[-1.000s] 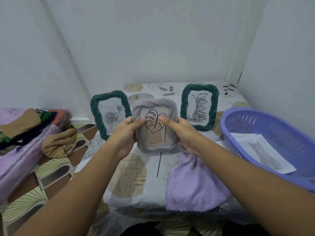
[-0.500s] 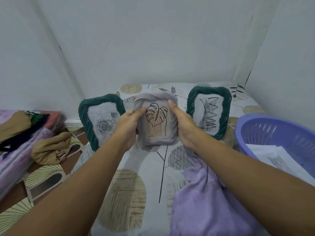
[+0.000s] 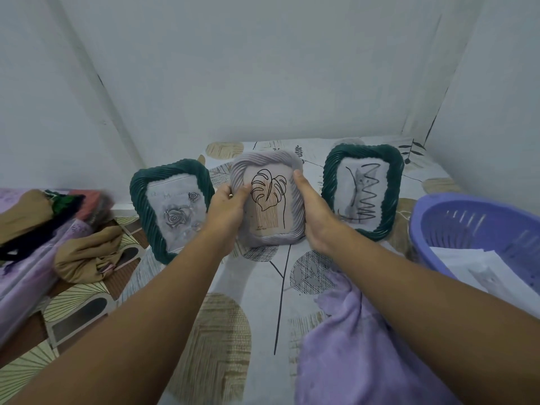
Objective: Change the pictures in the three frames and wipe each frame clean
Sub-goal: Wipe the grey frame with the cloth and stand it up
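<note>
Now there is one basket [image 3: 479, 229] right of the hands, one purple cloth [image 3: 359, 346] under the right arm, and three frames: two green frames [image 3: 172, 206] [image 3: 362, 191], one on each side of the hands, and one gray frame [image 3: 267, 200] between them. Since a second ago the gray frame has gone farther back, into the row. The left hand [image 3: 226, 211] and right hand [image 3: 314, 211] grip its sides, thumbs in front.

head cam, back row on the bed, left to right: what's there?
Green frame with the rose picture → left hand → grey frame with the leaf drawing → right hand → green frame with the zigzag picture → purple basket.
</note>
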A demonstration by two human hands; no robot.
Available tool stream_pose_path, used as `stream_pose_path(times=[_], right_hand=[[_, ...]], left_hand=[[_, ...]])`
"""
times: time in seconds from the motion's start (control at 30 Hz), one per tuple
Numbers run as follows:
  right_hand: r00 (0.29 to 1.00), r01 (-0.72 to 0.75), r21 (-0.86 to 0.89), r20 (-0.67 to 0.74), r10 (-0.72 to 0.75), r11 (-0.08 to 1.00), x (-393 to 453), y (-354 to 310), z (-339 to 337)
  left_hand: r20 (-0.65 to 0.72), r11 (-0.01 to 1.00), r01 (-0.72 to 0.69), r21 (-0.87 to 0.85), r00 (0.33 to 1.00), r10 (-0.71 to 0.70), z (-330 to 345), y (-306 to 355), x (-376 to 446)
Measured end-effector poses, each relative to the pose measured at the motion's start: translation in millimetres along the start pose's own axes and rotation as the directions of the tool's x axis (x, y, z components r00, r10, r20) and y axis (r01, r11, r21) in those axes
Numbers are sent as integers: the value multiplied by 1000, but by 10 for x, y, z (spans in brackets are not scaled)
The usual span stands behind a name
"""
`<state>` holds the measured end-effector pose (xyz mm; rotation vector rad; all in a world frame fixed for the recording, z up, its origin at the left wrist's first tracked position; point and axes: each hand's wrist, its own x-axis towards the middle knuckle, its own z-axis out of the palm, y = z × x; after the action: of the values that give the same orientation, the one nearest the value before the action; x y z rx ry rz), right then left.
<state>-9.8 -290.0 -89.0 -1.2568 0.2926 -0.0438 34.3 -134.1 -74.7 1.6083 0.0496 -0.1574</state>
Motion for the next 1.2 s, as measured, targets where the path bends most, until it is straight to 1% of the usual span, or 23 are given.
stream_pose_path(times=[0.1,0.17,0.33,0.47,0.53,0.6,0.63,0.7,0.8,0.87,0.97,1.0,1.03,1.07,1.1,1.17,1.2], right_hand=[[1000,-13,-52,-26,12,999,39,110,-53],[998,-8,-96,-61,3,995,81,181,-111],[989,13,-366,-130,-65,931,-336,8,-81],[979,35,-502,-157,-131,864,-513,-53,-165],[974,57,-552,-154,-168,832,-628,-72,-185],[960,113,-597,-139,-241,794,-733,-113,-210],[949,148,-617,-132,-287,773,-774,-153,-229],[908,228,-650,-127,-399,725,-818,-262,-297],[793,324,-722,-145,-591,611,-804,-462,-498],[729,326,-791,-138,-670,517,-771,-584,-672],[677,234,-877,-163,-717,420,-728,-698,-947],[668,181,-900,-183,-721,396,-712,-719,-1039],[674,116,-920,-203,-711,374,-697,-735,-1125],[699,45,-934,-223,-680,353,-682,-746,-1202],[740,-31,-941,-248,-625,337,-670,-756,-1264],[818,-163,-933,-309,-484,320,-639,-753,-1371],[848,-207,-925,-332,-413,320,-621,-748,-1412]], left_hand=[[-27,999,-35,25,999,36,-20,-20,-51],[-63,994,-78,80,995,83,-28,-22,-103],[-96,940,-226,255,962,257,-11,11,-252],[-134,876,-262,405,931,341,14,125,-392],[-186,845,-282,454,898,399,15,191,-465],[-205,815,-346,464,853,479,47,264,-544],[-198,807,-376,455,841,503,86,305,-586],[-146,816,-415,402,851,504,211,385,-674],[16,819,-446,361,881,472,469,470,-761],[121,819,-435,374,899,422,663,512,-769],[242,817,-410,406,910,337,953,565,-754],[270,818,-399,415,912,309,1044,573,-737],[285,817,-380,433,918,276,1125,579,-718],[290,817,-359,452,925,245,1195,573,-687],[285,819,-326,473,936,208,1254,558,-652],[277,809,-275,519,950,145,1349,527,-584],[279,797,-260,545,953,121,1384,521,-559]])
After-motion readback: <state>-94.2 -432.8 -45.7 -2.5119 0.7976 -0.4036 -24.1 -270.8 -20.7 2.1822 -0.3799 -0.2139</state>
